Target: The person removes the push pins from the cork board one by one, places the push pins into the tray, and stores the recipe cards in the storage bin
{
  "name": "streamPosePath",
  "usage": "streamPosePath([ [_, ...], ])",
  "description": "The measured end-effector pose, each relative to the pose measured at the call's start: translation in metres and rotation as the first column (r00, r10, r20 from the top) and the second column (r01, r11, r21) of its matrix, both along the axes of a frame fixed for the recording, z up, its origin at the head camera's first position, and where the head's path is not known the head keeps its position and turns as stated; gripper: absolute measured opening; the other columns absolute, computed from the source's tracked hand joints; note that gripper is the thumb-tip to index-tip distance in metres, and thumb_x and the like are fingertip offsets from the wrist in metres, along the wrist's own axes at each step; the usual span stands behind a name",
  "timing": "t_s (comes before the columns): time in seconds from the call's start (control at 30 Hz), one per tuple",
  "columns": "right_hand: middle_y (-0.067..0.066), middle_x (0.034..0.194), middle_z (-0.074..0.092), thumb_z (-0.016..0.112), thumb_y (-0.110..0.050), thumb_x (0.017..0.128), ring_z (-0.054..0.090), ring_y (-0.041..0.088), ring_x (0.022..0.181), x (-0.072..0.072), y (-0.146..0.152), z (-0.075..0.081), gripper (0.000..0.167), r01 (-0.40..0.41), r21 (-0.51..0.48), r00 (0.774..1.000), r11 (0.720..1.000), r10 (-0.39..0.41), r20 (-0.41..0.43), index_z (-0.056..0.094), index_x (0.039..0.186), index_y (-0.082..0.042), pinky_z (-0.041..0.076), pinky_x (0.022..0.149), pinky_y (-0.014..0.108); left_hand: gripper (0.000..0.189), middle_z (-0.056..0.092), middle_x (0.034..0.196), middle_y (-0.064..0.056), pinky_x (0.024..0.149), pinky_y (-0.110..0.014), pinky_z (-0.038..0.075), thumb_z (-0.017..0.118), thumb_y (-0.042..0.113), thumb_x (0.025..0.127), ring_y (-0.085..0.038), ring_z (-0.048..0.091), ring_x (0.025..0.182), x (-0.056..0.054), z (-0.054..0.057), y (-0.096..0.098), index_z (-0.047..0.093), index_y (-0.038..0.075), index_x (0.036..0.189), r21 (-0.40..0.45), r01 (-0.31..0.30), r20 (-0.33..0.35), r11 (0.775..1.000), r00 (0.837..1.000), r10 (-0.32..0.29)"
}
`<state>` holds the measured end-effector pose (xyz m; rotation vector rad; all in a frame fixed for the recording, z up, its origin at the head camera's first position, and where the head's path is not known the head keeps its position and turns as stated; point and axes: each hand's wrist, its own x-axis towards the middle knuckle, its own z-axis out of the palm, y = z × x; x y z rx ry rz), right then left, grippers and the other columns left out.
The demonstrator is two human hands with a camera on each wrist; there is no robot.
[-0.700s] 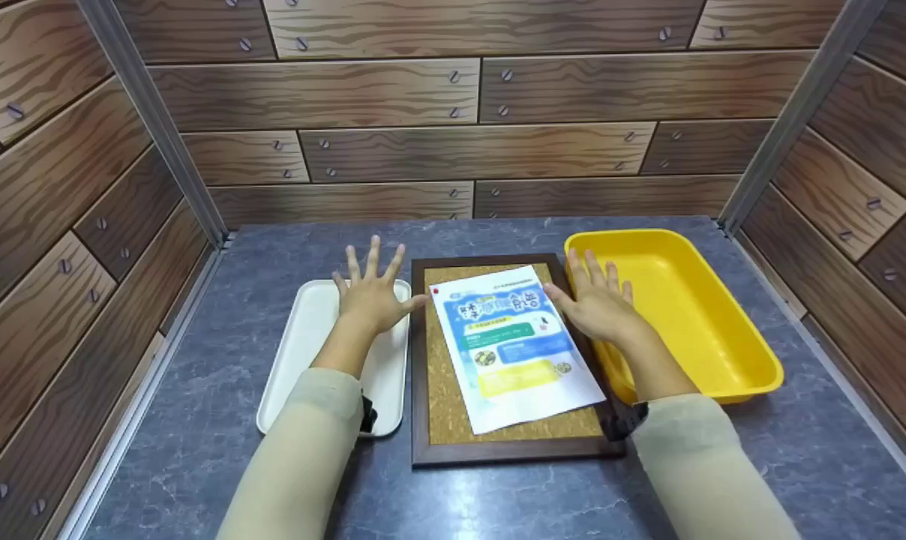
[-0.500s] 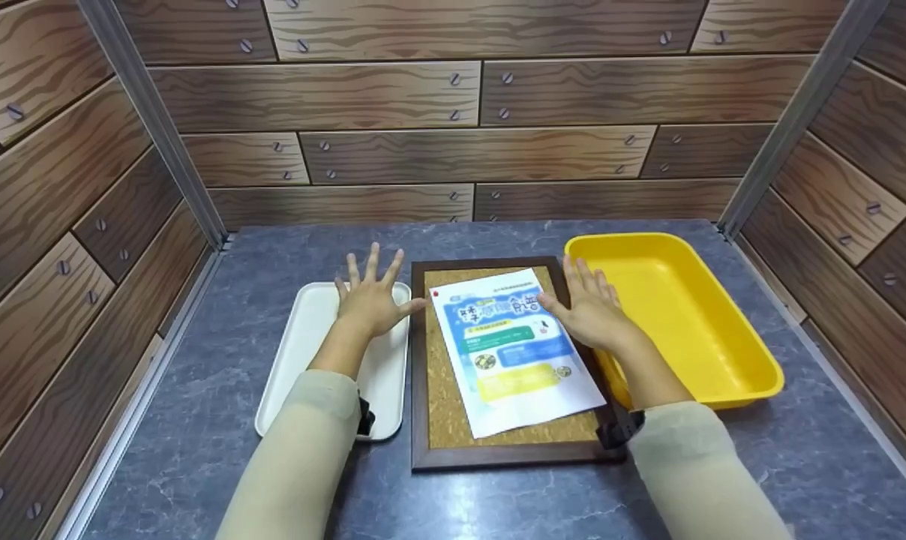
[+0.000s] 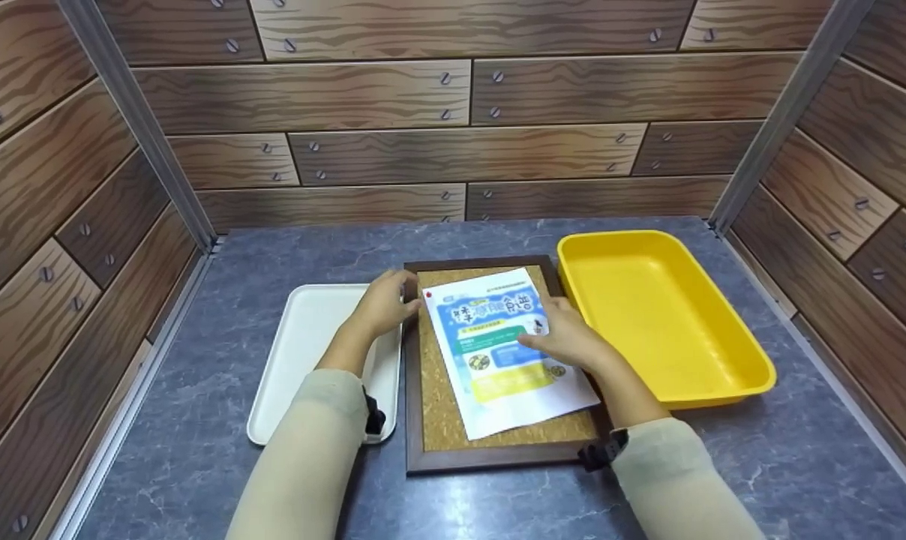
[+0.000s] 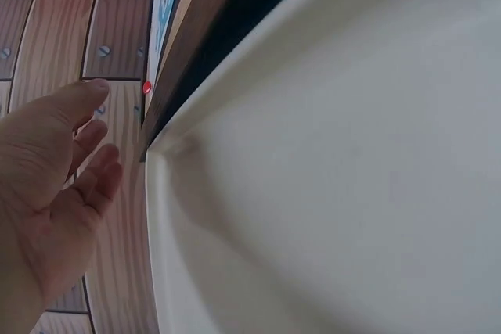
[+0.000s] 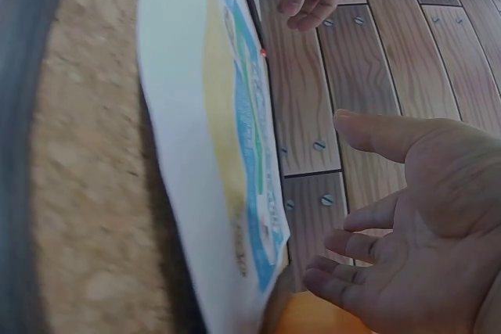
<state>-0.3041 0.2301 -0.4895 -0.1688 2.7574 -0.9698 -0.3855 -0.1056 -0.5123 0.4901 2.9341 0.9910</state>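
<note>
A printed sheet of paper (image 3: 490, 375) with colourful lettering lies askew on a brown-framed cork board (image 3: 436, 397). A red pushpin (image 4: 147, 87) sits at its upper left corner. My left hand (image 3: 382, 306) hovers by the board's upper left edge, above the white tray (image 3: 307, 322). Its fingers are loosely bent, and the left wrist view shows nothing between them and the thumb. Over the sheet's right side is my right hand (image 3: 573, 336), the thumb apart from the half-bent fingers. In the right wrist view this hand (image 5: 438, 224) holds nothing.
A deep yellow basin (image 3: 655, 322) stands right of the board, close to its frame. Wood-patterned walls (image 3: 370, 97) enclose the grey marbled tabletop (image 3: 175, 420) at the back and sides.
Both hands were spread with straight fingers; now their fingers bend loosely. The left hand has turned toward the board's edge. My right hand has moved left and a little lower over the sheet.
</note>
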Motion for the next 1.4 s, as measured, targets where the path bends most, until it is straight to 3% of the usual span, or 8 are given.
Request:
streamPosePath([
  [0.1,0.033,0.171,0.024,0.079,-0.034,0.098,0.032,0.052,0.157,0.002,-0.001,-0.010,0.104,0.032,0.014,0.999,0.999,-0.032,0.012,0.016,0.170,0.006,0.030,0.131,0.066,0.044,0.069,0.126,-0.020,0.104,-0.049,0.056,0.077,0.016,0.101,-0.033,0.066,0.116,-0.002,-0.003,0.004,0.064,0.000,0.141,0.021,0.028,0.020,0.999,0.999,-0.029],
  [0.33,0.034,0.163,0.033,0.080,-0.035,0.094,0.035,0.047,0.148,0.004,-0.007,-0.024,0.102,0.108,0.123,0.994,0.986,-0.104,-0.044,0.025,0.166,0.012,0.036,0.127,0.059,0.042,0.070,0.125,-0.021,0.104,-0.045,0.057,0.077,0.007,0.099,-0.034,0.067,0.117,-0.008,-0.009,0.011,0.065,-0.004,0.137,0.096,0.048,0.093,0.994,0.994,-0.057],
  [0.57,0.037,0.164,0.029,0.078,-0.035,0.097,0.028,0.050,0.154,0.002,-0.012,-0.028,0.102,0.187,0.184,0.982,0.965,-0.177,-0.068,0.020,0.166,0.015,0.029,0.130,0.058,0.049,0.069,0.134,-0.019,0.113,-0.050,0.053,0.076,0.016,0.102,-0.035,0.065,0.127,-0.010,-0.011,0.014,0.063,0.001,0.147,0.015,0.046,0.144,0.999,0.988,-0.048],
  [0.77,0.037,0.168,0.023,0.076,-0.037,0.098,0.025,0.050,0.157,-0.001,-0.015,-0.028,0.102,0.202,0.208,0.979,0.957,-0.194,-0.058,0.022,0.163,0.019,0.031,0.131,0.058,0.042,0.069,0.130,-0.018,0.110,-0.049,0.052,0.076,0.019,0.103,-0.033,0.061,0.122,-0.011,-0.012,0.014,0.069,0.006,0.142,-0.029,0.069,0.145,0.997,0.987,-0.064],
  [1.07,0.031,0.172,0.019,0.078,-0.034,0.097,0.025,0.047,0.157,-0.002,-0.013,-0.031,0.088,0.217,0.157,0.975,0.964,-0.207,-0.078,0.038,0.158,0.017,0.032,0.131,0.058,0.047,0.065,0.137,-0.021,0.117,-0.050,0.049,0.078,0.020,0.102,-0.036,0.060,0.129,-0.012,-0.012,0.013,0.067,0.005,0.145,-0.021,0.068,0.153,0.997,0.986,-0.064],
  [1.3,0.032,0.154,0.042,0.079,-0.025,0.097,0.039,0.046,0.144,-0.002,-0.011,-0.033,0.084,0.213,0.093,0.972,0.972,-0.202,-0.120,0.038,0.162,0.008,0.036,0.123,0.058,0.049,0.062,0.139,-0.019,0.117,-0.048,0.050,0.077,0.020,0.102,-0.034,0.059,0.131,-0.009,-0.009,0.014,0.064,0.006,0.148,-0.002,0.033,0.200,0.999,0.979,-0.032],
  [1.4,0.031,0.152,0.049,0.075,-0.020,0.100,0.048,0.044,0.139,-0.003,-0.009,-0.032,0.079,0.213,0.037,0.973,0.976,-0.209,-0.093,0.036,0.164,0.004,0.040,0.122,0.057,0.050,0.063,0.139,-0.019,0.116,-0.048,0.050,0.078,0.020,0.102,-0.035,0.060,0.130,-0.010,-0.010,0.015,0.064,0.005,0.147,-0.006,0.029,0.196,1.000,0.980,-0.027],
])
